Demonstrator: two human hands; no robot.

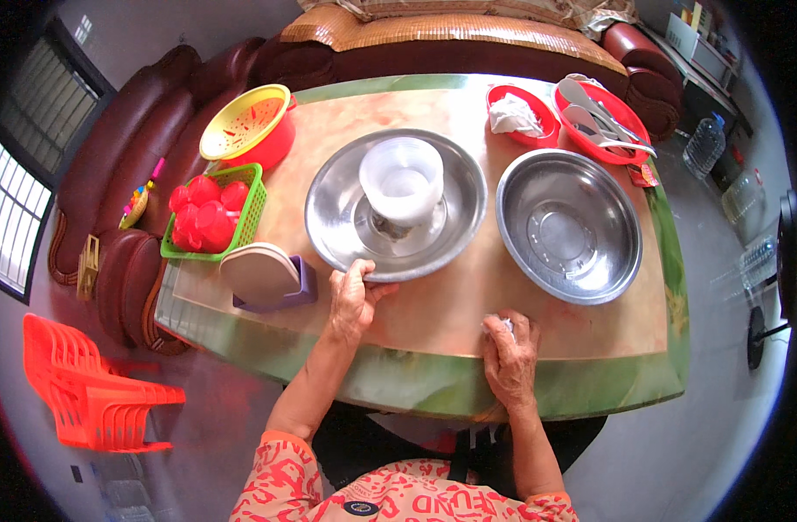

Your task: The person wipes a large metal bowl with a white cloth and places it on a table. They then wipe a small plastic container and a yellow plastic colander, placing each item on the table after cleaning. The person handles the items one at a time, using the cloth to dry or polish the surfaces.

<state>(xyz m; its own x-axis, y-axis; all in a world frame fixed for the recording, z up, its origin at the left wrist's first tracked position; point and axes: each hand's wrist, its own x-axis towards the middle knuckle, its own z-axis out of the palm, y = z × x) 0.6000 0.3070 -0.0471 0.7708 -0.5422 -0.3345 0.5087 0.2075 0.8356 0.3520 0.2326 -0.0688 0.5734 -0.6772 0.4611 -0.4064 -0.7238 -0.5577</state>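
My left hand (352,300) grips the near rim of a large steel basin (451,235), thumb on top of the edge. Inside that basin stands a translucent white plastic container (403,180), upright. My right hand (509,348) rests on the table (433,313) near its front edge, fingers closed over a small crumpled white cloth or tissue (496,324). A second, empty steel basin (569,225) sits to the right, just beyond my right hand.
A green basket of red cups (212,213) and a yellow strainer in a red bowl (249,126) stand at the left. A purple holder with stacked lids (264,277) sits near my left hand. Two red baskets (600,117) hold utensils and tissue at the back right. Orange plastic stools (90,383) stand on the floor.
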